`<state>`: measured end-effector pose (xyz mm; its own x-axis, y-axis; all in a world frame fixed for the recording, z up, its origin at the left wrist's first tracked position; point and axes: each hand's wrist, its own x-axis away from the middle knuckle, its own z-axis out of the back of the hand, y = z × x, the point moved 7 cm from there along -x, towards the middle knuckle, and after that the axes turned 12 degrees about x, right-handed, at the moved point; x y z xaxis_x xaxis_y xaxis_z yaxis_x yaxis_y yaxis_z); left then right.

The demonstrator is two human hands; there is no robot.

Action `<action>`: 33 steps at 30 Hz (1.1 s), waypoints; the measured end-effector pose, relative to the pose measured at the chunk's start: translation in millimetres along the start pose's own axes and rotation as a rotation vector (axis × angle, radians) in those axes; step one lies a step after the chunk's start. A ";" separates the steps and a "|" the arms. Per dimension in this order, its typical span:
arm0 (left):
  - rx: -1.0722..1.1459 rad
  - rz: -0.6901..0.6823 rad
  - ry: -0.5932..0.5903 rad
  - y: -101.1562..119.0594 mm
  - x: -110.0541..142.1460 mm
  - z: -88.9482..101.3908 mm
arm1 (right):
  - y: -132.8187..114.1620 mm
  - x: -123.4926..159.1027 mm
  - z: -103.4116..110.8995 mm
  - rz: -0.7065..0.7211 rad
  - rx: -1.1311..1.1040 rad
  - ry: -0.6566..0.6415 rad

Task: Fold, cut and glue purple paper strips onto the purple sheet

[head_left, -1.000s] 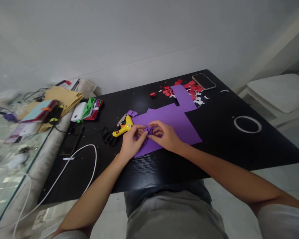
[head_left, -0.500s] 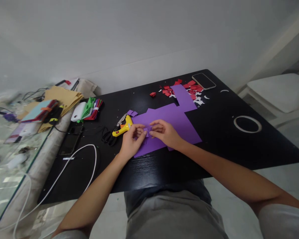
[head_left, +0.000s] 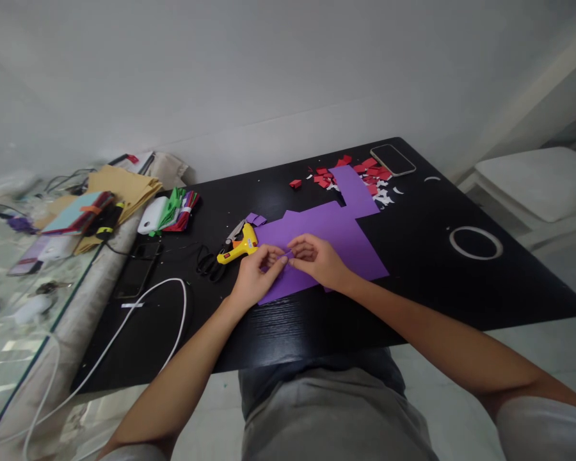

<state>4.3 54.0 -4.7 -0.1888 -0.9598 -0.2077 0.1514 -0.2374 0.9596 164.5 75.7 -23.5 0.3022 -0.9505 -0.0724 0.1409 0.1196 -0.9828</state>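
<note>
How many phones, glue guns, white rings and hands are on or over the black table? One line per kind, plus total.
Phones: 2
Glue guns: 1
White rings: 1
Hands: 2
Total: 6

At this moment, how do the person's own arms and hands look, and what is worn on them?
The left hand and right hand wear no gloves, and I see no markings on them. Both forearms are bare, with nothing seen at the wrists. Short, pale grey sleeves end near the elbows.
</note>
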 end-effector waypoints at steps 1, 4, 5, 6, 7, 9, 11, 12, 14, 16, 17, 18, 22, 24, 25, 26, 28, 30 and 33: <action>-0.005 0.008 -0.004 -0.2 0.1 0.1 | -0.3 0.4 -0.5 0.005 0.002 0.000; 0.017 0.037 -0.017 -1.3 0.3 -0.1 | 0.0 0.4 0.2 0.005 0.003 0.014; 0.042 0.052 -0.020 -2.1 0.3 -0.3 | 0.5 0.1 0.7 0.001 0.004 0.015; 0.074 0.070 -0.020 -3.1 0.4 -0.4 | 1.0 -0.3 0.8 -0.005 0.005 0.008; 0.110 0.089 -0.019 -4.0 0.4 -0.5 | 1.6 -0.8 0.5 -0.013 0.003 -0.006; 0.172 0.117 -0.008 -5.2 0.3 -0.4 | 2.7 -1.2 -0.8 -0.039 -0.016 -0.047; 0.206 0.128 0.004 -5.2 -0.1 -0.3 | 2.4 -1.2 -0.2 -0.057 -0.050 -0.058; 0.214 0.131 0.004 -4.9 -0.3 -0.6 | 1.4 -1.1 1.1 -0.058 -0.067 -0.047; 0.220 0.135 -0.001 -4.4 -0.5 -1.4 | -1.5 -0.9 4.3 -0.047 -0.088 -0.015; 0.220 0.139 -0.016 -4.5 -0.2 -2.7 | -4.1 -0.7 5.9 -0.034 -0.098 -0.002; 0.215 0.139 -0.024 -4.7 0.1 -3.2 | -4.9 -0.7 5.9 -0.030 -0.101 -0.004; 0.206 0.137 -0.029 -4.9 0.3 -3.5 | -5.3 -0.7 5.6 -0.028 -0.101 -0.008; 0.171 0.118 -0.037 -6.7 1.2 -2.6 | -4.2 -0.2 3.7 -0.038 -0.082 -0.021; 0.158 0.107 -0.033 -7.4 1.3 -1.3 | -3.4 0.0 3.2 -0.043 -0.078 -0.022; 0.150 0.101 -0.031 -7.6 1.3 -0.8 | -3.1 0.0 3.4 -0.045 -0.079 -0.019; 0.141 0.098 -0.029 -7.6 1.2 -0.4 | -2.9 -0.1 3.9 -0.048 -0.080 -0.013; 0.129 0.098 -0.023 -7.5 1.2 0.1 | -2.6 -0.4 5.4 -0.054 -0.083 0.004; 0.125 0.103 -0.017 -7.1 1.2 0.1 | -2.9 -0.7 6.5 -0.056 -0.079 0.014; 0.101 0.077 -0.012 -4.3 0.6 0.6 | -5.1 -0.2 7.2 -0.031 -0.052 0.022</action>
<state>3.0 54.6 -8.8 -0.1924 -0.9726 -0.1305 0.0677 -0.1459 0.9870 170.6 77.4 -17.3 0.2774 -0.9597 -0.0447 0.1010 0.0754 -0.9920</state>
